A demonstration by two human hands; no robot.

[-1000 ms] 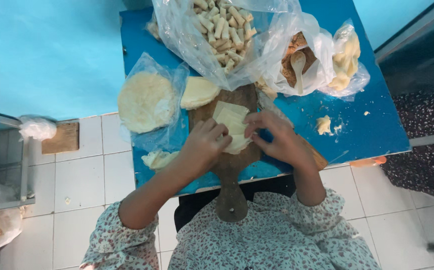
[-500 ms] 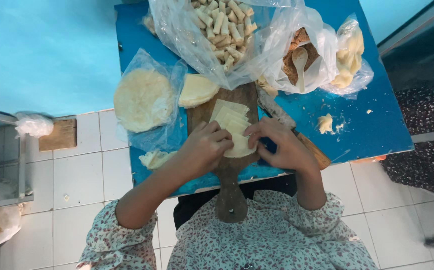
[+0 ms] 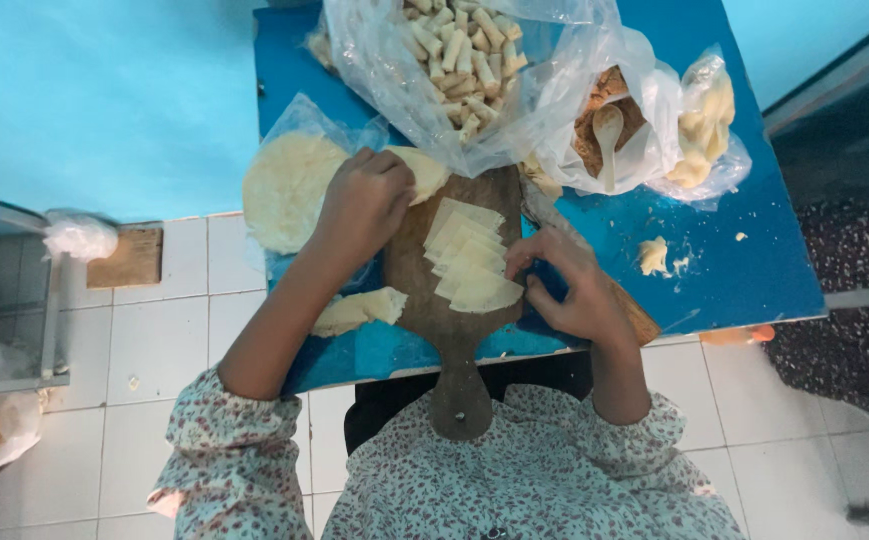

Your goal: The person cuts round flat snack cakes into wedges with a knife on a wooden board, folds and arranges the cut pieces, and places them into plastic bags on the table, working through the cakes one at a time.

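The left hand (image 3: 364,205) curls its fingers on the folded wrapper (image 3: 422,170) at the wooden board's (image 3: 444,310) far left corner. The right hand (image 3: 566,285), fingers loosely bent, touches the fanned wrapper strips (image 3: 469,258), which run diagonally down the board.

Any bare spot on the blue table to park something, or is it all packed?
Free: the blue table on the right, between the dough scrap and the right edge, below the bagged dough pieces. Crowded: the far edge under the bag of rolls, and the wooden board, where the left hand and right hand work at the pastry strips.
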